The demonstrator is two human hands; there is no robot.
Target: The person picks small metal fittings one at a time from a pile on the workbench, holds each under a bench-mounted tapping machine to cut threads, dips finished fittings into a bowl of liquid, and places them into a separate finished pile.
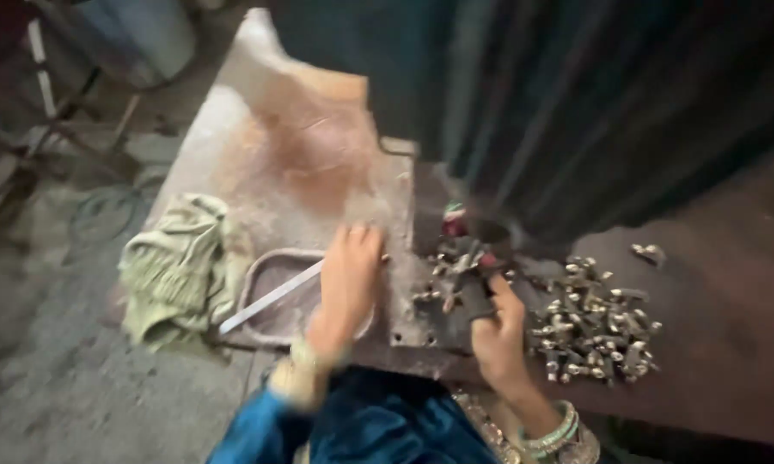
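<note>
My left hand [350, 275] lies flat, fingers together, on the edge of a grey metal plate [401, 258], next to a shallow metal tray [271, 279]. My right hand [496, 331] reaches over a dark block on the plate, fingers pinched around a small dark metal part [477, 296]; blur hides the exact grip. Several small metal fittings [451, 258] lie clustered on the plate just ahead of that hand. A bigger heap of small metal fittings [589, 331] sits to its right.
A crumpled greenish cloth [176, 266] lies left of the tray. A pale flat strip [271, 298] crosses the tray. A worn stained board [292, 155] stretches away behind. A large dark machine body [576, 103] looms at the upper right. Dusty floor lies at the left.
</note>
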